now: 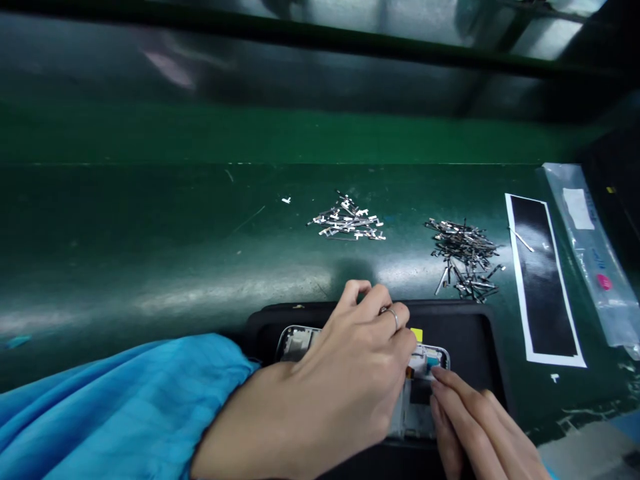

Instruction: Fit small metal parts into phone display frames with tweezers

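Left hand (350, 373) lies flat, open-fingered, across the silver-framed phone chassis (425, 400) on its black tray (465, 327); right hand (475, 427) presses fingertips there, grip unclenched.

Two piles of metal clips (349, 220), a black strip (543, 280), a plastic bag (590, 253).

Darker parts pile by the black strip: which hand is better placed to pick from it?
Right hand, probably. It sits on the pile's side, only fingertips on the phone frame; the left hand covers the frame.
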`<action>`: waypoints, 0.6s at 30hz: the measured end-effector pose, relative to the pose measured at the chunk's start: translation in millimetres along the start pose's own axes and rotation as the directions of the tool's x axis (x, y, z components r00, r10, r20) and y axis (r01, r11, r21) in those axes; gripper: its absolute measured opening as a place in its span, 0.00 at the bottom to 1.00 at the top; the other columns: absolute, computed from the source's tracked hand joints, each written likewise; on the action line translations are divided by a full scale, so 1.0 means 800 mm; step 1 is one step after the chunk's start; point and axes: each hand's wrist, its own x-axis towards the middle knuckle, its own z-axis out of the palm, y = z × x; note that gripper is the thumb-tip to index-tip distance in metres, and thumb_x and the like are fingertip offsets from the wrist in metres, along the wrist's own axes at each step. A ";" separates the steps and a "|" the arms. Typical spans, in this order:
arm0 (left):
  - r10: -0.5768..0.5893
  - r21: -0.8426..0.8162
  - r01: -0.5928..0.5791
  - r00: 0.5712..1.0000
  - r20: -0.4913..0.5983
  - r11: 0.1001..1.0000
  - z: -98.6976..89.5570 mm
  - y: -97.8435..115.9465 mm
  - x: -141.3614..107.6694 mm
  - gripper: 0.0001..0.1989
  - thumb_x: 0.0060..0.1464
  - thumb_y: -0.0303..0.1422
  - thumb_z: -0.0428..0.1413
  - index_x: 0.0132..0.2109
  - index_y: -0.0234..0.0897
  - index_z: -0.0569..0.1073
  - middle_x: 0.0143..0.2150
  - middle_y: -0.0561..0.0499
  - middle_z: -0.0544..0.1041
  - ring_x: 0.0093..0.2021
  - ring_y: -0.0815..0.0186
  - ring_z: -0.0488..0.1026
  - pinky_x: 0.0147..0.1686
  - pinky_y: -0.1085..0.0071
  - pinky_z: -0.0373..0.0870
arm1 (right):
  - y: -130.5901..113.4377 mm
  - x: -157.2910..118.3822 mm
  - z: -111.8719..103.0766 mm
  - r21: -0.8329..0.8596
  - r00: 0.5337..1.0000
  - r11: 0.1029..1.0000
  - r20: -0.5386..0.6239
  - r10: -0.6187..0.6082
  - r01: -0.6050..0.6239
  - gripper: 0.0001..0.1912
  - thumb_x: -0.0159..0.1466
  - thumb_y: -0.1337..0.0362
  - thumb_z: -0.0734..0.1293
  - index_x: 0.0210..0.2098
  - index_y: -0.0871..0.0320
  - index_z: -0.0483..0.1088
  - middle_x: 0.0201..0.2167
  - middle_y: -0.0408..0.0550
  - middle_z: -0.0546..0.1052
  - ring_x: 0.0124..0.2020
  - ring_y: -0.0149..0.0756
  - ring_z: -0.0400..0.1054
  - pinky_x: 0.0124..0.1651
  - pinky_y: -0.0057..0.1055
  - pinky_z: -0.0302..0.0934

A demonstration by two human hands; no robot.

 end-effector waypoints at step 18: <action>-0.024 -0.011 0.024 0.999 -0.036 1.000 0.002 0.001 0.003 0.09 0.53 0.24 0.45 0.30 0.33 0.68 0.34 0.47 0.68 0.35 0.61 0.59 0.39 0.59 0.57 | 0.005 -0.005 0.024 -0.036 0.975 0.985 -0.143 -0.171 0.167 0.16 0.64 0.75 0.51 0.28 0.66 0.67 0.31 0.58 0.76 0.24 0.32 0.69 0.24 0.28 0.55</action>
